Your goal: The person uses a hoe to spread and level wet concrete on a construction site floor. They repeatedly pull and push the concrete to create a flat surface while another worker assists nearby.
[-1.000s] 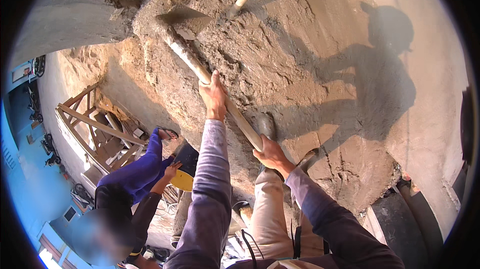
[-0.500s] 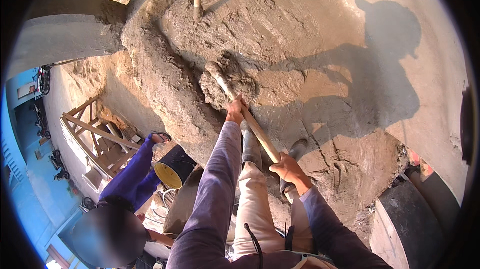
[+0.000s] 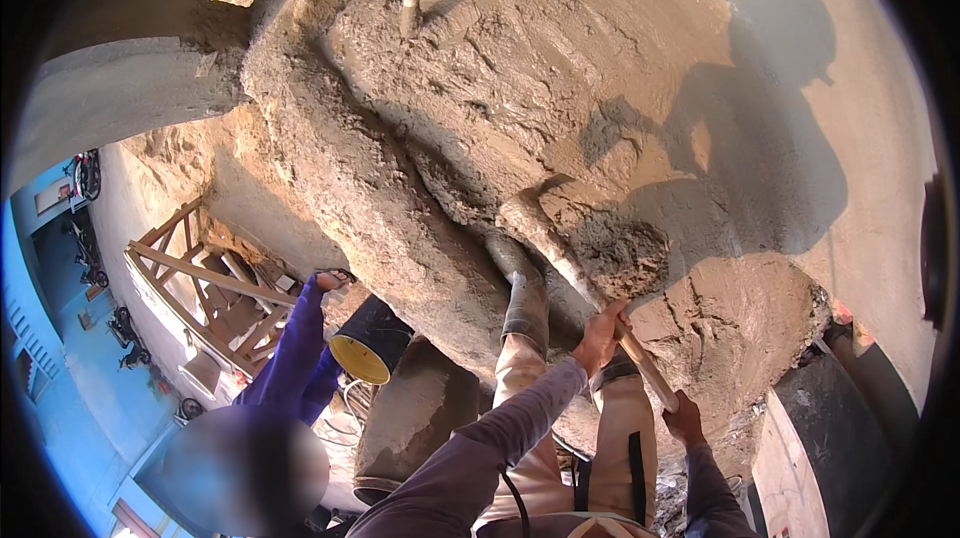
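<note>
Wet mud (image 3: pixel 480 73) spreads beneath a person's left hand (image 3: pixel 600 338) and right hand (image 3: pixel 686 421), both closed around a hoe's handle (image 3: pixel 644 365).

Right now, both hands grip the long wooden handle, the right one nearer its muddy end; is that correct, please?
No: the head view shows the left hand nearer the muddy end, not the right hand; both grip the wooden handle.

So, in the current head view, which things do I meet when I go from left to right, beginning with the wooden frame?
Wooden frame, bucket, left boot, left hand, right hand, black panel.
</note>
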{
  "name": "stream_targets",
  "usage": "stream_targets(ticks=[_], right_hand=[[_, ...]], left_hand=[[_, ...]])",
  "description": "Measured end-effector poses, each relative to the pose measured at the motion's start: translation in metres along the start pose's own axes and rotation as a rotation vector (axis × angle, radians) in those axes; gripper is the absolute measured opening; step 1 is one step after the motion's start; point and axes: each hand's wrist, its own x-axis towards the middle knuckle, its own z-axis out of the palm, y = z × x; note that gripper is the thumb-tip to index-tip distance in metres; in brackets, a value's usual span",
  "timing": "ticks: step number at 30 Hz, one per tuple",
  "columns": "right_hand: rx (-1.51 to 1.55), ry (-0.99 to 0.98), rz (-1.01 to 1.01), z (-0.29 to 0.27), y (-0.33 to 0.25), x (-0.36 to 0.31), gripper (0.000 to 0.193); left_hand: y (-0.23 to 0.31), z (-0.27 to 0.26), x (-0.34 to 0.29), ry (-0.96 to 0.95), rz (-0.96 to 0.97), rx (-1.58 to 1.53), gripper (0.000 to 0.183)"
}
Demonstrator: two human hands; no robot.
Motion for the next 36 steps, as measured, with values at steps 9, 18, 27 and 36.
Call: stream_targets(ticks=[9, 18, 27, 36], right_hand=[[0.245, -0.086, -0.699, 0.000, -0.501, 0.193, 0.047], [0.193, -0.075, -0.506, 0.043, -0.406, 0.187, 0.035], [0.083, -0.077, -0.331, 0.003, -0.204, 0.122, 0.041], [0.029, 0.029, -0.123, 0.033, 0.127, -0.003, 0.046]], left_hand=[[0.442, -0.023, -0.023, 0.680, 1.327, 0.580, 0.038], [0.336, -0.069, 0.076, 0.529, 0.813, 0.640, 0.033], [0.145, -0.015, 0.066, 0.413, 0.439, 0.495, 0.027], [-0.154, -0.023, 0.104, 0.169, 0.008, 0.125, 0.029]])
